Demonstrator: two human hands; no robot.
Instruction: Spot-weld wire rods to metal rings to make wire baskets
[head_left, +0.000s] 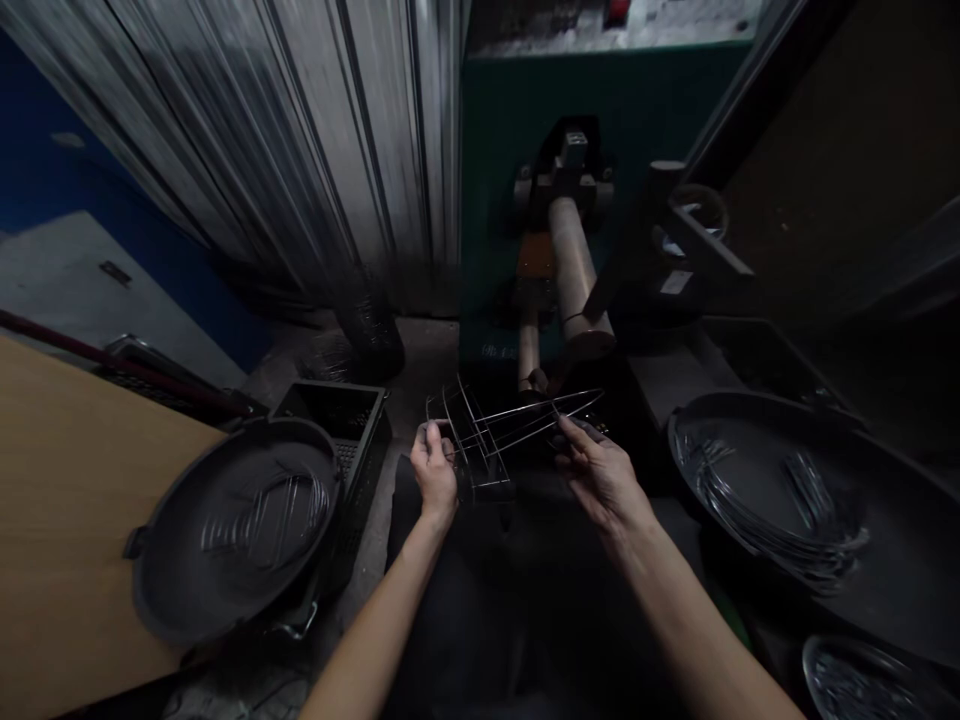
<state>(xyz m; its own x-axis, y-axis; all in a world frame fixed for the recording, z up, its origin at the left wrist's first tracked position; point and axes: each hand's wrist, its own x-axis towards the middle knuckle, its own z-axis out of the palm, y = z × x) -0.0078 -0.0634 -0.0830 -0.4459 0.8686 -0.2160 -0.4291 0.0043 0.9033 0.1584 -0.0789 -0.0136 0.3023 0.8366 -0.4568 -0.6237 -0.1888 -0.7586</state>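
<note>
Thin metal wire makes the wire frame (491, 435) that both hands hold in the middle of the view, above the person's dark lap and just in front of the green machine (600, 110). The left hand (435, 475) is closed around the left end of the frame, the thumb on top. The right hand (600, 470) pinches the long wires on the right side between thumb and fingers. The pointed end of the frame reaches toward the two cylinders (574, 265) that come out of the machine; if it touches them I cannot tell, the place is dark.

On the left side a round dark basin (172, 590) stands near the left forearm, with bent wire pieces (270, 510) lying inside. Behind it is a black plastic crate (337, 410), and at the far left a light wooden board (67, 500). On the right a bigger dark basin (892, 590) holds a bundle of wire loops (757, 500), near the right arm. Corrugated metal sheet (300, 130) closes the back, with a dark roll of mesh (367, 320) standing before it
</note>
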